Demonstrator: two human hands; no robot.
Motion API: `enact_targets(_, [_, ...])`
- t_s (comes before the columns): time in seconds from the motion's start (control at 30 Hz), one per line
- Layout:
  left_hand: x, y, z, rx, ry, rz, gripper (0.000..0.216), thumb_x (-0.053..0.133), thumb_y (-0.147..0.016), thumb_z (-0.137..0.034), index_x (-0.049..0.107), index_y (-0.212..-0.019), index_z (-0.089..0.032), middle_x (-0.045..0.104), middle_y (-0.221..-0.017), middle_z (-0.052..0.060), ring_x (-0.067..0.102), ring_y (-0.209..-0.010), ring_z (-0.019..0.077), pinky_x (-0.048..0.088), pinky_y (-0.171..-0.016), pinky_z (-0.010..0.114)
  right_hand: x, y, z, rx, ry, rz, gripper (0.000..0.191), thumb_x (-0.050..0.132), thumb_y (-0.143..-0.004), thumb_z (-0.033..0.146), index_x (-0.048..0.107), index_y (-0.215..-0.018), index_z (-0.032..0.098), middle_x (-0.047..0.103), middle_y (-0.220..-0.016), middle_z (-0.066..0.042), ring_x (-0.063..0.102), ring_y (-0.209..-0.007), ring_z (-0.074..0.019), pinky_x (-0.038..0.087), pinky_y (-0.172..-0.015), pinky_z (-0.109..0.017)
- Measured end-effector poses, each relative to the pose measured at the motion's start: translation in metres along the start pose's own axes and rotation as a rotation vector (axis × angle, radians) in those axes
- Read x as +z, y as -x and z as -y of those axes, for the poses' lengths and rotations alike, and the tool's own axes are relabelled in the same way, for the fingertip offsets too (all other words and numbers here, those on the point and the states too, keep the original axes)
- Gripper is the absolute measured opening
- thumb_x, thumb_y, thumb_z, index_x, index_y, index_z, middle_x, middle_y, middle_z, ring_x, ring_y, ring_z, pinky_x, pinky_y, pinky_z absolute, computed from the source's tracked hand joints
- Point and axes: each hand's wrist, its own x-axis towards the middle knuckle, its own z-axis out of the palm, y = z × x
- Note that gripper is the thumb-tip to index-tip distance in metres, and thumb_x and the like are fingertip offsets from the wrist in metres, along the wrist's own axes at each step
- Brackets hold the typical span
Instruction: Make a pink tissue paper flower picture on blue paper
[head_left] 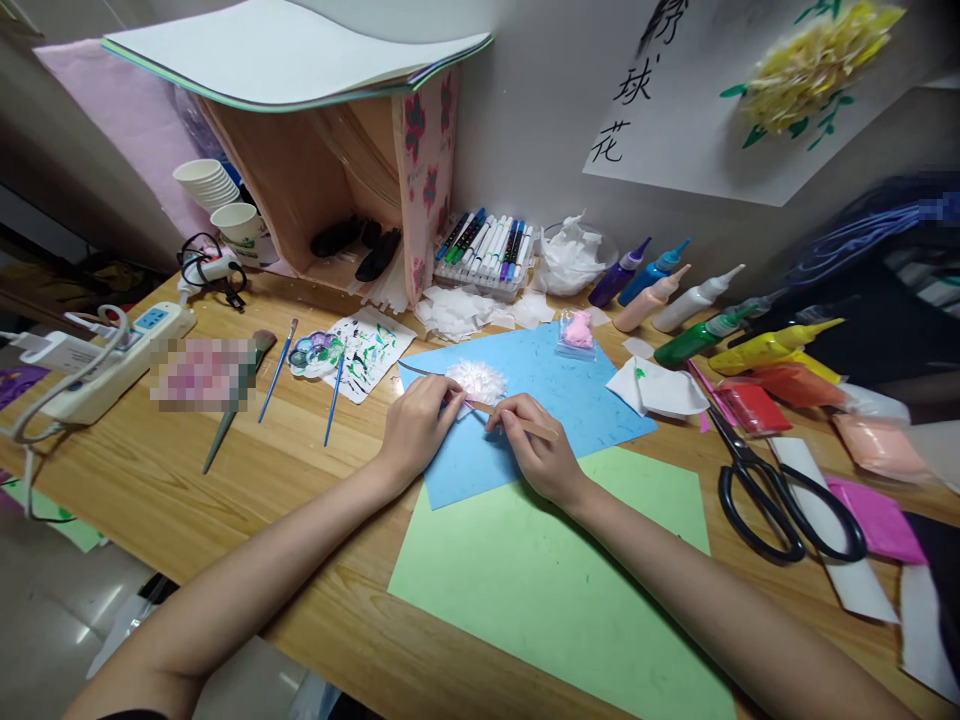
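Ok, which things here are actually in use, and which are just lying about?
In use: left hand, right hand, stick, white flower, blue sheet.
Lying about: scissors, paint bottles, markers, brushes, power strip.

2 hands (416, 425), 2 blue brushes (277, 372), 1 pr scissors (780, 490)

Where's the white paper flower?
Head view, centre: the white paper flower lies on the blue sheet near its upper left corner, by the left hand; the right hand holds a thin stick beside it.
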Motion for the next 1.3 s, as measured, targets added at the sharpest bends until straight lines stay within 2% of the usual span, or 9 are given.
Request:
enact_targets(0.17, [0.0, 0.0, 0.0, -0.041, 0.045, -0.001, 0.016, 0.044, -0.091, -0.03, 0.055, -0.09, -0.019, 0.063, -0.089, 0.003, 0.057, -0.085, 0.0164, 0.041, -0.075, 0.028, 0.0, -0.003, 0.003, 0.016, 0.014, 0.029, 0.026, 0.032, -0.095, 0.023, 0.052, -0.079, 0.02, 0.055, -0.078, -0.003, 0.051, -0.077, -0.0156, 0.038, -0.074, -0.03])
enact_targets(0.3, [-0.001, 0.001, 0.0, -0.144, 0.108, -0.004, 0.018, 0.04, -0.092, -0.031, 0.053, -0.089, -0.019, 0.063, -0.085, 0.003, 0.057, -0.077, 0.0155, 0.04, -0.069, 0.026, -0.001, -0.017, 0.01, 0.02, 0.044, 0.093, 0.026, 0.029, -0.095, 0.025, 0.045, -0.075, 0.02, 0.051, -0.073, -0.002, 0.05, -0.073, -0.0158, 0.038, -0.069, -0.028])
enact_targets(0.43, [-0.005, 0.003, -0.001, -0.257, 0.143, 0.01, 0.026, 0.034, -0.093, -0.032, 0.05, -0.077, -0.02, 0.059, -0.067, 0.0, 0.054, -0.06, 0.0138, 0.035, -0.059, 0.025, -0.001, -0.041, 0.021, 0.013, 0.156, 0.174, 0.022, 0.03, -0.093, 0.022, 0.039, -0.072, 0.021, 0.048, -0.066, -0.001, 0.048, -0.066, -0.0159, 0.035, -0.063, -0.027])
enact_targets(0.53, [-0.007, 0.005, -0.002, -0.288, 0.132, 0.029, 0.031, 0.034, -0.092, -0.032, 0.045, -0.066, -0.02, 0.053, -0.055, -0.002, 0.049, -0.051, 0.0131, 0.031, -0.054, 0.025, 0.003, -0.063, 0.026, 0.08, 0.234, 0.215, 0.023, 0.029, -0.092, 0.021, 0.036, -0.069, 0.022, 0.044, -0.06, 0.001, 0.045, -0.057, -0.015, 0.03, -0.057, -0.026])
enact_targets(0.63, [-0.007, 0.006, -0.002, -0.275, 0.087, 0.032, 0.031, 0.035, -0.09, -0.031, 0.043, -0.062, -0.021, 0.05, -0.051, -0.002, 0.048, -0.049, 0.0133, 0.028, -0.054, 0.026, 0.009, -0.084, 0.026, 0.137, 0.284, 0.2, 0.025, 0.031, -0.09, 0.019, 0.033, -0.066, 0.022, 0.042, -0.055, 0.002, 0.042, -0.052, -0.0145, 0.026, -0.053, -0.027])
enact_targets(0.73, [-0.007, 0.006, -0.001, -0.263, 0.053, 0.037, 0.031, 0.035, -0.09, -0.031, 0.044, -0.063, -0.021, 0.049, -0.051, -0.002, 0.048, -0.05, 0.0137, 0.027, -0.054, 0.026, 0.012, -0.093, 0.02, 0.125, 0.263, 0.138, 0.027, 0.036, -0.087, 0.015, 0.034, -0.061, 0.022, 0.044, -0.052, 0.002, 0.042, -0.051, -0.014, 0.026, -0.052, -0.027])
enact_targets(0.87, [-0.006, 0.005, -0.001, -0.262, 0.054, 0.045, 0.029, 0.035, -0.091, -0.03, 0.045, -0.065, -0.021, 0.049, -0.052, -0.002, 0.049, -0.051, 0.0136, 0.028, -0.055, 0.026, 0.011, -0.074, 0.009, 0.1, 0.097, 0.023, 0.034, 0.031, -0.092, 0.022, 0.034, -0.058, 0.022, 0.042, -0.049, 0.003, 0.044, -0.049, -0.0127, 0.031, -0.053, -0.026])
enact_targets(1.0, [-0.005, 0.005, -0.001, -0.266, 0.053, 0.049, 0.03, 0.035, -0.09, -0.03, 0.044, -0.064, -0.021, 0.049, -0.051, -0.002, 0.048, -0.051, 0.0135, 0.026, -0.054, 0.026, 0.012, -0.044, -0.002, 0.067, -0.107, -0.128, 0.031, 0.029, -0.094, 0.031, 0.038, -0.066, 0.022, 0.041, -0.051, 0.004, 0.046, -0.048, -0.0125, 0.036, -0.054, -0.026])
enact_targets(1.3, [-0.005, 0.006, 0.0, -0.264, 0.046, 0.051, 0.028, 0.035, -0.09, -0.03, 0.043, -0.065, -0.021, 0.048, -0.053, -0.002, 0.046, -0.052, 0.0134, 0.025, -0.054, 0.026, 0.016, -0.036, -0.013, -0.015, -0.089, -0.111, 0.03, 0.029, -0.093, 0.031, 0.04, -0.067, 0.022, 0.045, -0.06, 0.0, 0.048, -0.055, -0.0144, 0.039, -0.055, -0.028])
